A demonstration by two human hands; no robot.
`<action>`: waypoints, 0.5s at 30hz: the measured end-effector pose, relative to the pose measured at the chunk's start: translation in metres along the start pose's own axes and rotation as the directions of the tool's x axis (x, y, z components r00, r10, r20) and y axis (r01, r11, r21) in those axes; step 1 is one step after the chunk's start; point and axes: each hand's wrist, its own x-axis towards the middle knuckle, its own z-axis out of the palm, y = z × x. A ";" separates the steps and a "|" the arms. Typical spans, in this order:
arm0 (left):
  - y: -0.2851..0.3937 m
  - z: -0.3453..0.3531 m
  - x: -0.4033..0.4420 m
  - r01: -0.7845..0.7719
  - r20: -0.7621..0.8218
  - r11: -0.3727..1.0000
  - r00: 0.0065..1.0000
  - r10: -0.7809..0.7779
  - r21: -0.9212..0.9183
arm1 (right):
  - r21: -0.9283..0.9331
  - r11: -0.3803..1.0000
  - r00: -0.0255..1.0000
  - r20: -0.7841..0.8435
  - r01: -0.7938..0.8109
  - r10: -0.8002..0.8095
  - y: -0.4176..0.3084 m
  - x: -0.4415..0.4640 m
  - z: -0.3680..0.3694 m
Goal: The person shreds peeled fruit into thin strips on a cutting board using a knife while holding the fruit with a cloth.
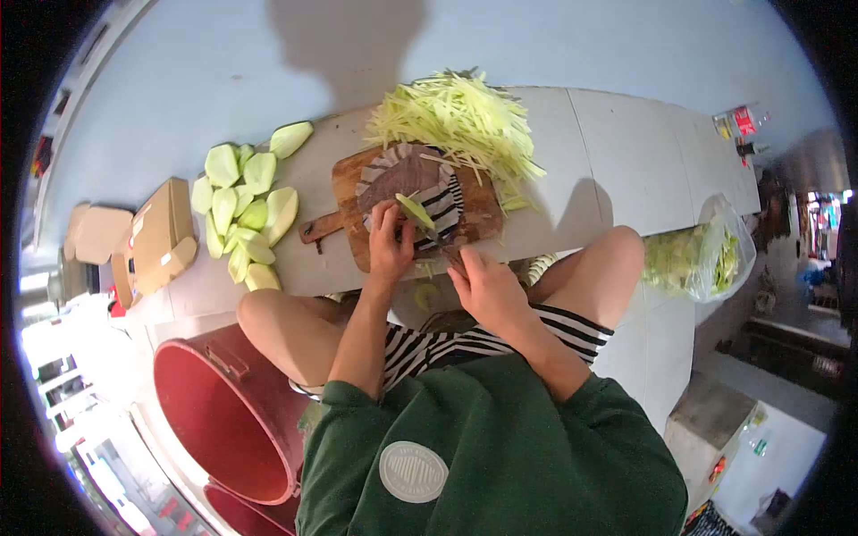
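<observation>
My left hand (391,241) is closed at the left part of a striped and brown cloth (393,179), beside a pale green slice (415,212). What its fingers grip is hidden. In my right hand (487,284) is the handle of a knife (440,239), its blade pointing toward the slice. The cloth lies on a wooden cutting board (349,189) with a handle on its left. Behind the board rises a heap of pale green shreds (460,121). To the left lie several peeled green pieces (255,214).
An open cardboard box (161,237) stands at the far left. A large red bin (223,411) is below it. At the right lie a plastic bag of green vegetables (702,259) and a bottle with a red label (744,121). My bent knees flank the board.
</observation>
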 end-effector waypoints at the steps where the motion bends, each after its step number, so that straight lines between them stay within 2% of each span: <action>1: -0.002 0.000 0.000 0.001 0.023 1.000 1.000 -0.001 -0.003 | 0.000 1.000 1.000 -0.007 -0.019 0.019 -0.001 0.000 -0.001; 6: 0.000 0.000 0.004 -0.054 0.043 0.998 0.998 0.052 0.034 | -0.066 0.996 0.996 0.058 -0.059 0.063 -0.008 0.005 -0.012; 13: -0.003 0.001 0.003 -0.018 0.072 0.999 0.997 0.016 0.026 | -0.018 0.997 0.994 0.085 -0.075 0.076 -0.002 0.013 -0.007; 15: -0.010 0.002 0.002 -0.037 0.075 0.998 0.997 0.032 0.055 | -0.014 0.988 0.968 0.198 -0.153 0.153 -0.004 0.017 -0.012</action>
